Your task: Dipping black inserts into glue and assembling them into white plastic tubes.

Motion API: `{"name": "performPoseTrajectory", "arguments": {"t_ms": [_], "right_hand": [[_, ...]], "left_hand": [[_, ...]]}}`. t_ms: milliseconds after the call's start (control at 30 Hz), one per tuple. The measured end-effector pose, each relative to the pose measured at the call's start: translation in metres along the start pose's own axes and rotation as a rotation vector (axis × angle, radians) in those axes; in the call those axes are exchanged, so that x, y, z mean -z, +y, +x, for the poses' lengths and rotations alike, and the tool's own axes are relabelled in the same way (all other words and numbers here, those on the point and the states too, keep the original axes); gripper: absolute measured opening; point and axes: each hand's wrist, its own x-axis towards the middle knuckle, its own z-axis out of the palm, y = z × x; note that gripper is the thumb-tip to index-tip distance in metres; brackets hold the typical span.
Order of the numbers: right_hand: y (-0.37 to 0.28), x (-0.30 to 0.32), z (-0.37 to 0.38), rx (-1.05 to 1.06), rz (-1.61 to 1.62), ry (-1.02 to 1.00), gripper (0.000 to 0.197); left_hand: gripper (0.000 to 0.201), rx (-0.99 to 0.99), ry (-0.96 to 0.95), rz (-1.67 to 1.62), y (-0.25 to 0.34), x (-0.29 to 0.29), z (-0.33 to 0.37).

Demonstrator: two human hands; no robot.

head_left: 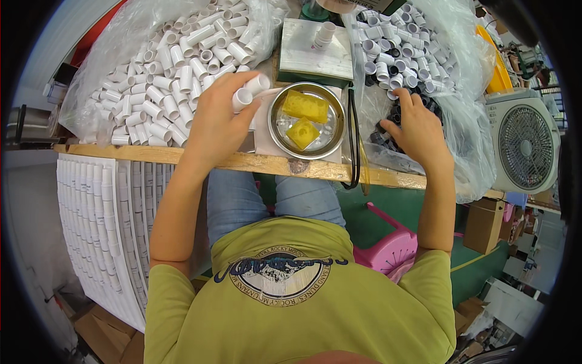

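Note:
My left hand (219, 118) is closed around two short white plastic tubes (242, 98), held between thumb and fingers beside the round metal bowl. The bowl (273, 134) contains two wet-looking yellow sponge pieces (306, 107). Over a heap of small black caps (397, 114) at the right, my right hand (418, 128) reaches down with thumb and fingers apart. Nothing shows between them, though its fingertips are close to the caps. Behind the bowl, one white tube (325, 33) stands upright on a metal block (315, 56) with a dark green base.
Loose white tubes (163, 79) pile up on plastic sheeting at the left. More tubes, some with black ends (394, 64), lie at the back right. A wooden edge (279, 165) borders the bench. Black cable (351, 139) hangs beside the bowl. A fan (522, 145) stands far right.

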Motion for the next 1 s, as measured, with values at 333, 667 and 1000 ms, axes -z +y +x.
{"name": "performPoseTrajectory", "arguments": {"t_ms": [333, 667, 1000], "right_hand": [[-0.011, -0.015, 0.052, 0.001, -0.102, -0.033, 0.031], [-0.014, -0.053, 0.060, 0.127, -0.025, 0.173, 0.022], [0.006, -0.024, 0.034, -0.031, 0.420, 0.237, 0.037]], "left_hand": [[0.031, 0.070, -0.086, 0.576, -0.010, -0.008, -0.017], [0.033, 0.018, 0.028, 0.449, -0.028, 0.004, -0.012], [0.034, 0.366, -0.002, -0.609, -0.006, 0.018, -0.017]]}}
